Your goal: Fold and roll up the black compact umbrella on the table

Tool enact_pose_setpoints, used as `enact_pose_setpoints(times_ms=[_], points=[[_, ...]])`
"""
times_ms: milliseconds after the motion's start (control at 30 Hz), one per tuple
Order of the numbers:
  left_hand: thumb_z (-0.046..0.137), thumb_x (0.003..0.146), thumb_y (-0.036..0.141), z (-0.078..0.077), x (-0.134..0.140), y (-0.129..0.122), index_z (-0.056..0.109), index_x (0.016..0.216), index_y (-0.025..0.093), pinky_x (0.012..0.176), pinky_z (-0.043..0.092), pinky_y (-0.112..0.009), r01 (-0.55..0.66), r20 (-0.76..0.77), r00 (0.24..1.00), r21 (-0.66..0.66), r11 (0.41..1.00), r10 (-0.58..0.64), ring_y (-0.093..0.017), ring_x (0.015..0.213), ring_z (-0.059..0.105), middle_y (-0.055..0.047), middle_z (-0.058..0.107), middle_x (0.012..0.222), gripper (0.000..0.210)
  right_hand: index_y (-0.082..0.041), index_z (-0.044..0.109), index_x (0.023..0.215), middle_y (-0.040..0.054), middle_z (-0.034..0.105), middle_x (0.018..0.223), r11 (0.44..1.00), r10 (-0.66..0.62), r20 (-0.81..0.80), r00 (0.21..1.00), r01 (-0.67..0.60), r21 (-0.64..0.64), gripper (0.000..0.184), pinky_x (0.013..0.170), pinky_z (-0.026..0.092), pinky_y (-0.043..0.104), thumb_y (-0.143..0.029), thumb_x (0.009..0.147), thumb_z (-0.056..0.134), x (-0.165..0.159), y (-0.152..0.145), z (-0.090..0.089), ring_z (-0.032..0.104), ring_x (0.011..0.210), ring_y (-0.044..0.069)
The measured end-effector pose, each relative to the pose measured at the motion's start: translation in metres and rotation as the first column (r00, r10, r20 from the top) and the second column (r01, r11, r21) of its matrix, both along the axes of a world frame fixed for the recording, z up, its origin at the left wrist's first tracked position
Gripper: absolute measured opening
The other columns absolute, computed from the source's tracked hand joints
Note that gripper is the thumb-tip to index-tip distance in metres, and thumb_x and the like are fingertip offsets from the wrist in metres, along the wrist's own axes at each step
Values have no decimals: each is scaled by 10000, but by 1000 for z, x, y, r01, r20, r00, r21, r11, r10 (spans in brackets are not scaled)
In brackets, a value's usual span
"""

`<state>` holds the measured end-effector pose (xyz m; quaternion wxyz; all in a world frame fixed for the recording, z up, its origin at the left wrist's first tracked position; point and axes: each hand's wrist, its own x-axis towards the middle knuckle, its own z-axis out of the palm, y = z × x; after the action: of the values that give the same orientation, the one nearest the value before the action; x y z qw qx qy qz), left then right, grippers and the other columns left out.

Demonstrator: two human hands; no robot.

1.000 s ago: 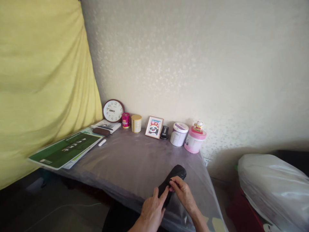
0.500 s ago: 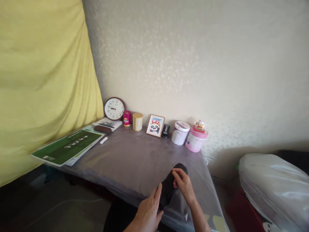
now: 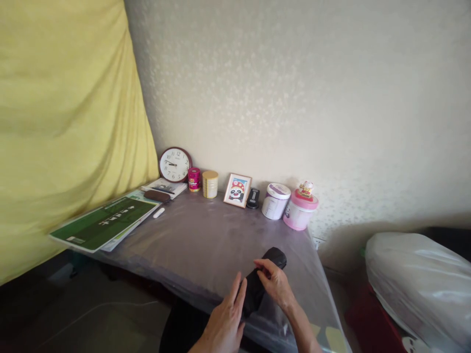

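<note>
A long black bundle with a rounded far end, which looks like a folded umbrella (image 3: 253, 293), lies slantwise at the table's front right. My left hand (image 3: 226, 314) holds it along the left side near the lower end, fingers stretched along it and thumb on the near side. Over its middle, my right hand (image 3: 275, 283) is closed in a pinch, thumb and forefinger at the black fabric. Exactly what the right fingertips grip is too small to make out.
Along the wall stand a clock (image 3: 175, 164), a pink can (image 3: 194, 179), a yellow-lidded jar (image 3: 210, 185), a panda picture frame (image 3: 237, 190), a purple-white tub (image 3: 275, 201) and a pink tub (image 3: 300, 211) with a figurine. A green board (image 3: 106, 223) lies left; a plastic-wrapped bundle (image 3: 419, 279) sits right.
My right hand has shifted slightly left along the umbrella, its fingers still pinched. My left hand stays at the lower end, with its fingers raised a little.
</note>
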<state>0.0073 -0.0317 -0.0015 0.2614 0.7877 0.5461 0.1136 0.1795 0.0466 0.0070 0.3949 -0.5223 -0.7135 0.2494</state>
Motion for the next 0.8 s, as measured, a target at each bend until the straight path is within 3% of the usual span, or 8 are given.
enact_pose_setpoints(times_ms=[200, 333, 467, 567, 633, 700, 733, 800], points=[[344, 655, -51, -9, 0, 1, -63, 1401, 269, 1042, 326, -265, 61, 5, 998, 26, 998, -61, -184, 1306, 325, 4, -18, 1504, 908, -193, 688, 831, 34, 673, 765, 991, -37, -249, 968, 3, -137, 220, 712, 486, 299, -298, 712, 536, 15, -16, 10, 610, 742, 185], [333, 659, -37, -11, 0, 1, -22, 1412, 243, 1037, 346, -281, 81, -3, 997, 40, 996, -81, -196, 1285, 362, -4, 8, 1505, 878, -205, 697, 825, 33, 673, 758, 971, -110, -224, 968, 56, -234, 264, 661, 482, 280, -410, 737, 556, 42, -36, 14, 598, 708, 184], [362, 672, 8, -10, -1, 3, 39, 1421, 242, 1029, 357, -283, 50, 56, 997, 17, 999, -51, -190, 1242, 424, -23, 66, 1507, 849, -209, 710, 827, 44, 685, 779, 952, -252, -226, 941, 199, -234, 331, 624, 501, 287, -488, 685, 603, 71, -41, -3, 602, 676, 189], [427, 673, 67, -12, -6, 9, 173, 1407, 243, 1037, 350, -298, -22, 220, 975, 14, 1000, 18, -196, 1222, 445, -51, 261, 1470, 796, -186, 708, 818, 48, 673, 727, 929, -350, -316, 882, 284, -235, 382, 589, 507, 292, -518, 650, 620, 87, -38, -23, 587, 608, 177], [427, 721, 128, -14, -12, 13, 196, 1394, 259, 940, 452, -339, -55, 347, 934, -113, 992, 91, -193, 1063, 575, -73, 482, 1322, 724, -174, 700, 829, 44, 669, 718, 913, -397, -380, 836, 316, -259, 403, 568, 502, 288, -523, 642, 627, 94, -36, -33, 573, 571, 163], [376, 788, 184, -16, -19, 17, 169, 1394, 264, 809, 521, -345, -87, 373, 912, -233, 969, 172, -174, 887, 645, -66, 585, 1172, 645, -166, 692, 845, 43, 671, 738, 898, -432, -431, 792, 336, -283, 413, 567, 500, 285, -518, 636, 638, 97, -36, -39, 572, 566, 157], [349, 815, 204, -17, -22, 18, 161, 1396, 253, 807, 519, -346, -119, 348, 918, -219, 968, 192, -179, 906, 641, -75, 578, 1180, 612, -164, 689, 850, 44, 672, 747, 893, -444, -446, 777, 341, -293, 414, 568, 499, 284, -515, 635, 641, 97, -37, -41, 574, 567, 156], [321, 848, 231, -18, -27, 20, 169, 1397, 214, 912, 460, -351, -189, 255, 948, -33, 981, 191, -210, 1119, 539, -112, 448, 1340, 570, -162, 686, 855, 42, 671, 748, 890, -448, -453, 771, 337, -306, 409, 559, 490, 276, -508, 640, 639, 96, -39, -42, 573, 565, 153]])
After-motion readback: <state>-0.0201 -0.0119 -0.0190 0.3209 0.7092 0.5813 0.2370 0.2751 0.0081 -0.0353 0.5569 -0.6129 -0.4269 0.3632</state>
